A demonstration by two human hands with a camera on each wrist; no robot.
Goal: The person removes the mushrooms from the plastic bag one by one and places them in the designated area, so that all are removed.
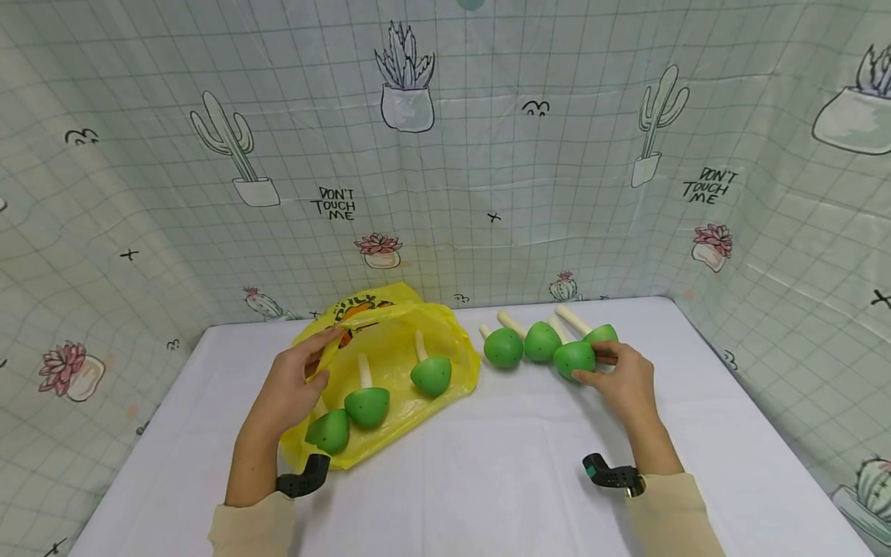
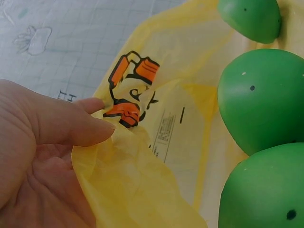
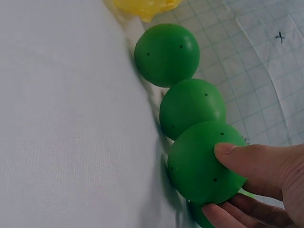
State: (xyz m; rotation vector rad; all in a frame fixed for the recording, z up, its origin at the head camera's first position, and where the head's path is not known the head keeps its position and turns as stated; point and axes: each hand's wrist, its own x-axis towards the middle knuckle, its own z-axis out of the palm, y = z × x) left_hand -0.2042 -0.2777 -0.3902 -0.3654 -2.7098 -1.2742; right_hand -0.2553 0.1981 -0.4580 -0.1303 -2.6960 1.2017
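head view: left hand (image 1: 295, 383) pinches yellow bag (image 1: 461, 348)
right hand (image 1: 624, 379), i see, grips green mushroom (image 1: 574, 360); more mushrooms (image 1: 503, 348) lie beside it.

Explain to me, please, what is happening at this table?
A person's left hand pinches the edge of a yellow bag, whose mouth is open. Three green-capped mushroom shapes lie in it. The right hand holds another mushroom shape by its cap, and three more lie close by on the white table, to the right of the bag.
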